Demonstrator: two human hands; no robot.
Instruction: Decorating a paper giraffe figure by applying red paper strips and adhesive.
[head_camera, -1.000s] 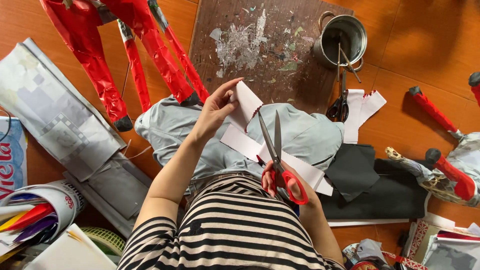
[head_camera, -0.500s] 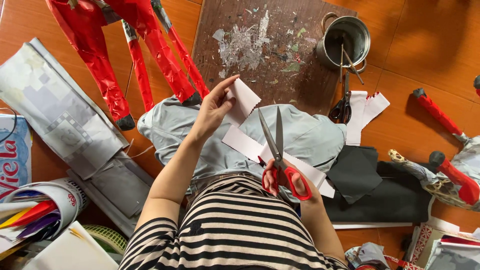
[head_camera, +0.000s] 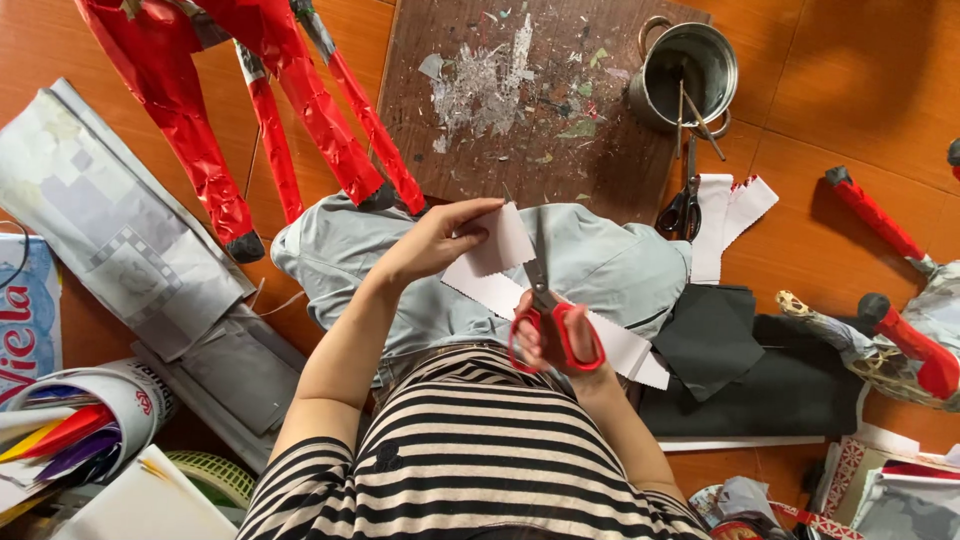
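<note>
Since a second ago, the red-handled scissors (head_camera: 548, 318) in the right hand (head_camera: 553, 340) have closed into the white paper strip (head_camera: 500, 270), pinched by the left hand (head_camera: 440, 240) over the lap. Beyond, a metal pot (head_camera: 690, 72) holds thin sticks (head_camera: 695, 105).

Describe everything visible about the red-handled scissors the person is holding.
The red-handled scissors have two red plastic loop handles and slim grey metal blades. The right hand grips them, fingers through the loops, above the lap. The blades point away from the body, nearly closed, their tips meeting the white paper strip with a zigzag edge, which the left hand holds up. More of that strip runs under the handles.
</note>
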